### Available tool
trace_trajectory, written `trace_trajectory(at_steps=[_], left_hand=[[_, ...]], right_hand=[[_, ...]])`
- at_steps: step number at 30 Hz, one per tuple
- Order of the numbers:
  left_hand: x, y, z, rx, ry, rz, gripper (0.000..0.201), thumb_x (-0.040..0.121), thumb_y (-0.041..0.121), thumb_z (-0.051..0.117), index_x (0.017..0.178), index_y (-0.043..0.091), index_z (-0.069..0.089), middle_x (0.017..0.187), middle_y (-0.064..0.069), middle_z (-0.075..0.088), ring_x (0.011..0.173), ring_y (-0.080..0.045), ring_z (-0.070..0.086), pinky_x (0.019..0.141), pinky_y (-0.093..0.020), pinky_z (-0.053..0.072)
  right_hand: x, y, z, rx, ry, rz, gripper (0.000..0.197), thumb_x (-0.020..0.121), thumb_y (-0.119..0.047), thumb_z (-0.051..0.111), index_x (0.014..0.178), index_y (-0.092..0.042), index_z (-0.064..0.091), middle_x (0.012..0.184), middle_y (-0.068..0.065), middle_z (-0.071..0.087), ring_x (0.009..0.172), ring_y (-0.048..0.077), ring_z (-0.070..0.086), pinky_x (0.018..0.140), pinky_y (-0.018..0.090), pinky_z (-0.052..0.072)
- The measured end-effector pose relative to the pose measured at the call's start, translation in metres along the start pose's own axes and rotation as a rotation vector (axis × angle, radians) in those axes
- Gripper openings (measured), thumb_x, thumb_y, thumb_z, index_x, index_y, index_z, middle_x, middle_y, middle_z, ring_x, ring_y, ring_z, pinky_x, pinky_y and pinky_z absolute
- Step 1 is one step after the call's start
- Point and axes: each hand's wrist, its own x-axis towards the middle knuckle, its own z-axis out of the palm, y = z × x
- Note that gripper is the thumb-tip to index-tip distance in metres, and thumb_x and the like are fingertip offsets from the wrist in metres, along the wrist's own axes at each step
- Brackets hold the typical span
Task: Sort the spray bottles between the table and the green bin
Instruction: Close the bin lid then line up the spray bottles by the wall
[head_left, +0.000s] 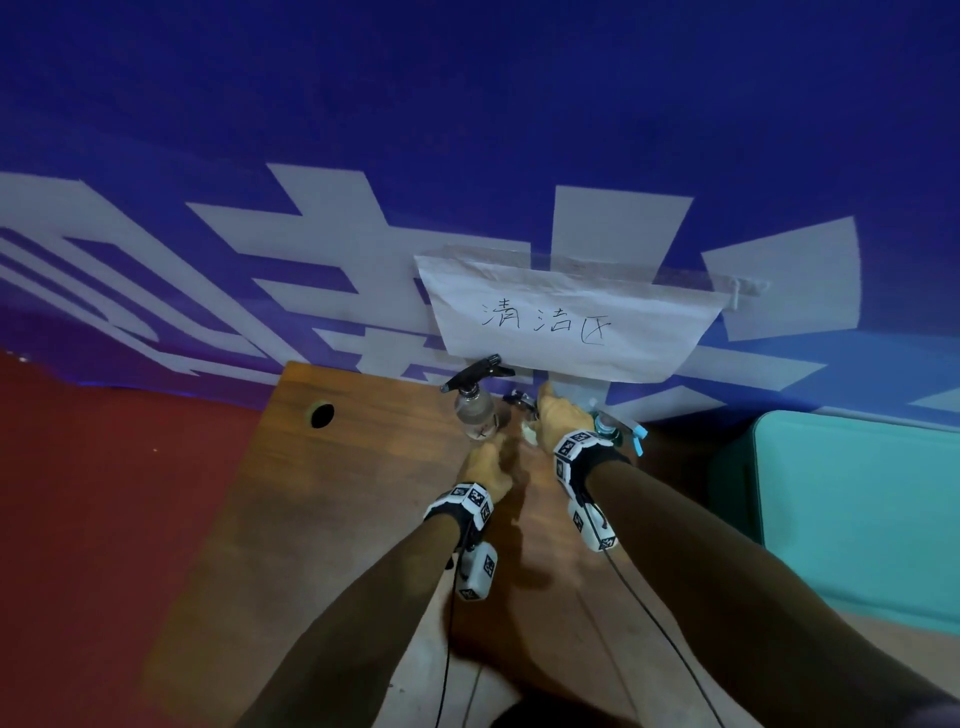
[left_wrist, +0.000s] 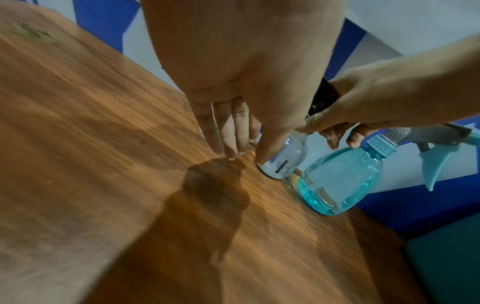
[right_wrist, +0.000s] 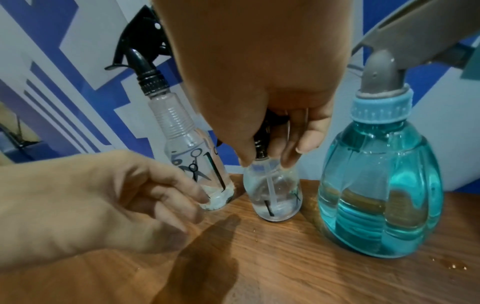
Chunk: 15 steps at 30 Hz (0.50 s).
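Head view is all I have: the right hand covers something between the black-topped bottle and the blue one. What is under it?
Observer: A small clear spray bottle with a black sprayer, standing on the table. The right hand pinches its shoulder from above.
Operator: Is the left hand holding anything?
Observer: No. The left hand is loosely curled, with its fingertips at the base of the scissors-print bottle. I cannot tell whether they touch it.
Operator: Is the blue bottle empty?
Observer: No. The blue bottle is partly filled with liquid.
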Motion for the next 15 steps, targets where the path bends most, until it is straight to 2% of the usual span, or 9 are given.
trace_trajectory(at_steps=[1,3,5,6,9,11,12,14,15], left_hand=[[-0.011,-0.005,-0.006,-0.005,0.02,0.007,0.033,0.079,0.023,0.074,0.11,0.016,0.069,0.103,-0.003,0.072,0.098,-0.024,0.069,0.088,-0.037,0.057],[-0.024,-0.016,-0.018,-0.06,0.035,-0.002,0.019,0.082,0.012,0.07,0.1,0.016,0.069,0.091,0.003,0.069,0.088,-0.019,0.066,0.083,-0.031,0.056],[-0.033,-0.021,-0.034,-0.153,0.052,-0.007,0.016,0.083,0.005,0.063,0.095,0.014,0.068,0.084,0.004,0.062,0.08,-0.017,0.058,0.075,-0.029,0.052],[-0.035,-0.023,-0.042,-0.192,0.077,-0.008,0.017,0.082,0.004,0.062,0.093,0.015,0.067,0.083,0.004,0.062,0.08,-0.018,0.059,0.074,-0.03,0.054],[-0.031,-0.023,-0.062,-0.225,0.207,-0.017,0.026,0.076,-0.001,0.073,0.09,0.016,0.059,0.091,-0.001,0.068,0.09,-0.022,0.068,0.085,-0.038,0.06],[-0.025,-0.017,-0.072,-0.285,0.264,-0.016,0.038,0.07,0.001,0.081,0.093,0.017,0.054,0.099,-0.004,0.064,0.095,-0.025,0.066,0.088,-0.042,0.058],[-0.02,-0.014,-0.076,-0.296,0.308,-0.008,0.047,0.066,0.008,0.085,0.098,0.019,0.054,0.107,-0.004,0.062,0.098,-0.023,0.063,0.092,-0.04,0.057],[-0.018,-0.003,-0.086,-0.278,0.38,0.019,0.067,0.062,0.023,0.089,0.118,0.016,0.053,0.12,-0.002,0.057,0.107,-0.02,0.058,0.097,-0.035,0.053],[-0.02,0.005,-0.091,-0.296,0.376,0.024,0.068,0.066,0.021,0.088,0.124,0.013,0.054,0.121,-0.002,0.057,0.107,-0.018,0.057,0.096,-0.032,0.053]], right_hand=[[-0.003,-0.001,-0.001,-0.017,0.001,-0.012,0.044,0.095,-0.023,0.056,0.132,-0.007,0.037,0.109,0.016,0.066,0.098,0.037,0.066,0.081,0.046,0.055],[-0.01,-0.005,-0.003,-0.083,0.024,-0.023,0.047,0.094,-0.024,0.057,0.133,-0.009,0.038,0.112,0.015,0.064,0.101,0.038,0.064,0.085,0.048,0.053],[-0.017,-0.011,-0.004,-0.171,0.087,-0.024,0.052,0.091,-0.026,0.061,0.135,-0.011,0.037,0.119,0.015,0.059,0.108,0.039,0.059,0.091,0.051,0.048],[-0.021,-0.015,-0.005,-0.198,0.134,-0.028,0.054,0.089,-0.027,0.062,0.135,-0.012,0.038,0.122,0.014,0.057,0.111,0.038,0.057,0.092,0.051,0.046],[-0.033,-0.027,-0.011,-0.212,0.297,-0.101,0.049,0.083,-0.02,0.064,0.128,-0.017,0.044,0.122,0.008,0.056,0.11,0.033,0.054,0.09,0.046,0.045],[-0.043,-0.035,-0.019,-0.198,0.419,-0.201,0.04,0.086,-0.022,0.061,0.123,-0.018,0.048,0.116,0.005,0.058,0.106,0.03,0.053,0.087,0.043,0.043],[-0.048,-0.041,-0.024,-0.18,0.466,-0.253,0.037,0.088,-0.024,0.06,0.122,-0.018,0.049,0.113,0.004,0.058,0.104,0.029,0.054,0.086,0.043,0.043],[-0.057,-0.052,-0.034,-0.134,0.496,-0.329,0.028,0.091,-0.027,0.057,0.116,-0.017,0.05,0.106,0.004,0.06,0.096,0.03,0.057,0.079,0.041,0.045],[-0.061,-0.058,-0.038,-0.11,0.479,-0.339,0.022,0.093,-0.028,0.055,0.111,-0.016,0.052,0.102,0.005,0.062,0.091,0.03,0.06,0.073,0.038,0.045]])
